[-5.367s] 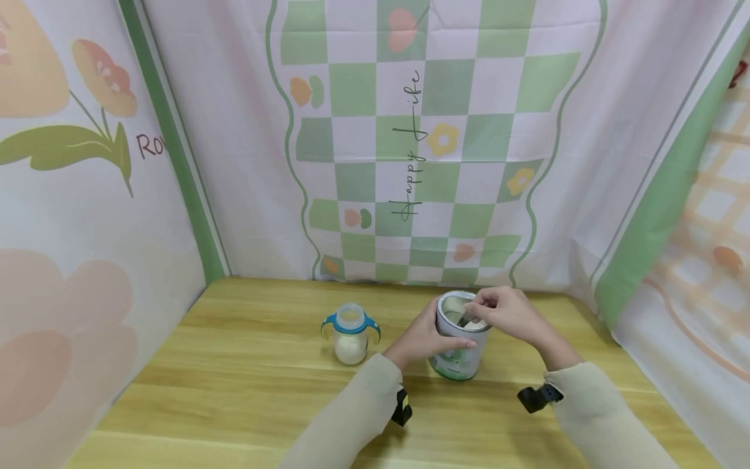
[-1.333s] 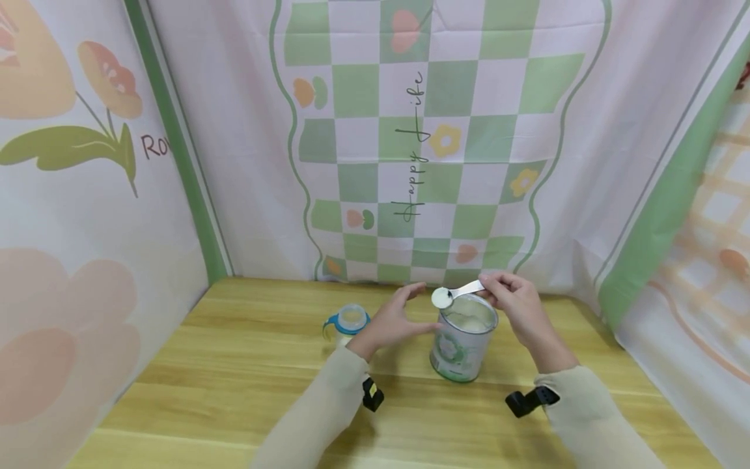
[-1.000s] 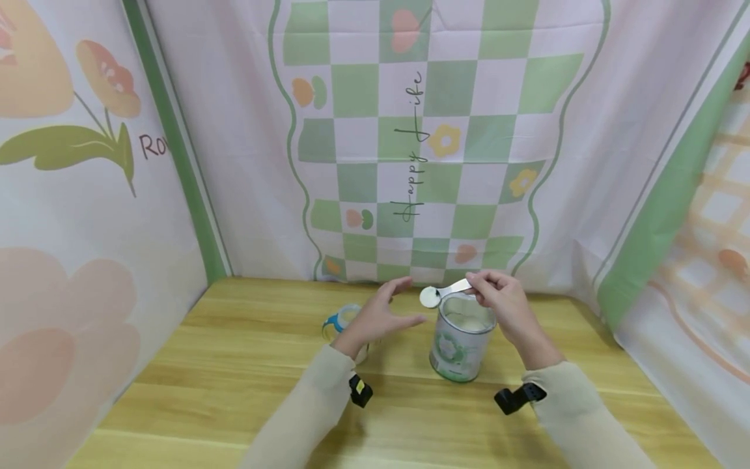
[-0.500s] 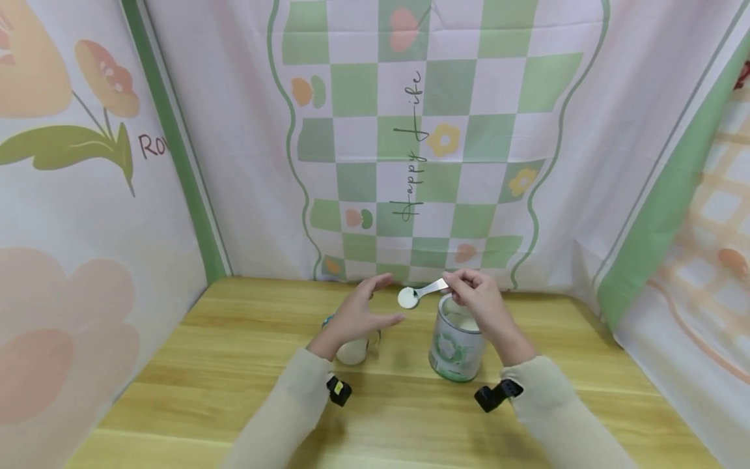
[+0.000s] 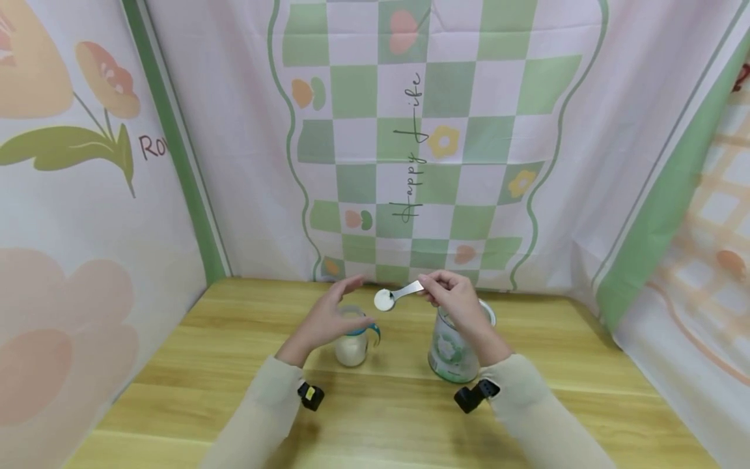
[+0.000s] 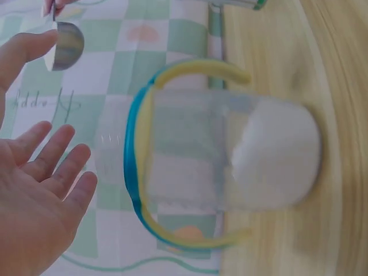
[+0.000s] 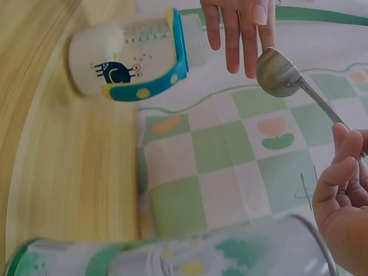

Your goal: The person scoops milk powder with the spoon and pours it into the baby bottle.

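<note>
In the head view my right hand (image 5: 459,305) pinches the handle of a metal measuring spoon (image 5: 385,299), its bowl heaped with white powder. The spoon is in the air between the baby bottle (image 5: 351,352) and the powder can (image 5: 452,355). My left hand (image 5: 324,320) hovers over the bottle, fingers spread and thumb apart, and covers part of its top. In the left wrist view the lidless bottle (image 6: 190,144), with a blue-and-yellow handle ring, has white contents at its base. The right wrist view shows the spoon's bowl (image 7: 277,72) close to the left fingertips.
Both containers stand on a wooden table (image 5: 234,404). The can, without a lid, stands right of the bottle, partly behind my right hand and wrist. A checkered cloth (image 5: 410,143) hangs at the table's back edge. Each wrist wears a black camera (image 5: 477,395).
Earlier my left hand held the can while the right dug in it. The right hand has since lifted out the powder-filled spoon, and both hands have moved left toward the bottle.
</note>
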### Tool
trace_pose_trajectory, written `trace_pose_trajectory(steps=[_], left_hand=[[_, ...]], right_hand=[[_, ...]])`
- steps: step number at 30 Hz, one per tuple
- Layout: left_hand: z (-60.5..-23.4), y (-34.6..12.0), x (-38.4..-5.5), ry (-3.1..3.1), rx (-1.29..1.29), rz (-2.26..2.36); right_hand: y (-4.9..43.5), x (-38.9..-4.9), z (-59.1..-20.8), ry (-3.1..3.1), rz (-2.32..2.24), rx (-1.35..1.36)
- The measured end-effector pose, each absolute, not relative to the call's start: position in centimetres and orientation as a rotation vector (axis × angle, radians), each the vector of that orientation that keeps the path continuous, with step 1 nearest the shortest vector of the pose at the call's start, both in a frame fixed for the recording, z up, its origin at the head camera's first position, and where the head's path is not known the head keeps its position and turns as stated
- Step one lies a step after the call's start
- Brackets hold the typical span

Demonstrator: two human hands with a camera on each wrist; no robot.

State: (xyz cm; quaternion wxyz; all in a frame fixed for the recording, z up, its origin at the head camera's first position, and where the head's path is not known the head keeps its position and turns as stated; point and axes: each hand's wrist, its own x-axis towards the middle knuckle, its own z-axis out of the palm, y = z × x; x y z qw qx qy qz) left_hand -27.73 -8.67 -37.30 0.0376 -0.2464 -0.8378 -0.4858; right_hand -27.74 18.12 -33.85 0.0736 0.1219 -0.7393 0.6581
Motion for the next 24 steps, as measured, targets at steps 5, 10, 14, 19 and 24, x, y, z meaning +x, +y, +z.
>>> trace_pose_trajectory(steps=[5, 10, 14, 19, 24], left_hand=[[-38.1, -9.8, -27.6, -2.586, -0.761, -1.472], [-38.8, -10.4, -27.6, -2.573, -0.767, -1.478], [-39.5, -10.6, -27.7, -2.583, -0.736, -1.491], [-40.5, -10.8, -28.0, -2.587, -0.727, -1.519], [-41.4, -10.7, -28.2, -2.581, -0.679, -1.574]], right_hand=[[16.9, -27.9, -33.8, -2.240, 1.960, 0.366], [15.8, -28.0, -33.9, -2.243, 1.930, 0.395], [15.2, -28.1, -34.3, -2.260, 1.874, 0.417], [14.5, -28.2, -35.0, -2.281, 1.833, 0.409], [14.1, -28.1, -35.5, -2.290, 1.845, 0.384]])
